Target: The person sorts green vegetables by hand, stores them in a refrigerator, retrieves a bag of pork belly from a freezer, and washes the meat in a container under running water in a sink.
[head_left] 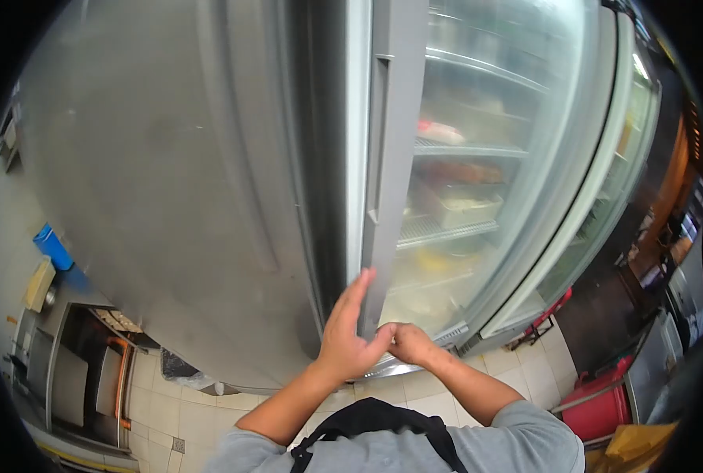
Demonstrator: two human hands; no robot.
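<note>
My left hand [346,335] is raised at the lower edge of the glass fridge door [399,94], in front of its grey frame. Its fingers point up, stretched out together, and the thumb sticks out to the right. Close to that thumb, my right hand [411,344] has its fingers curled in, and whatever they may hold is hidden. A long recessed handle [380,134] runs up the door frame above my hands. Behind the glass, wire shelves [462,151] carry a white and red package [441,132] and a pale tub [468,207].
A large stainless steel cabinet side [154,173] fills the left. Another glass-door fridge [604,181] stands to the right. A red bin [596,402] sits on the tiled floor [426,389] at lower right. Metal kitchen equipment [71,378] and a blue container [52,246] are at far left.
</note>
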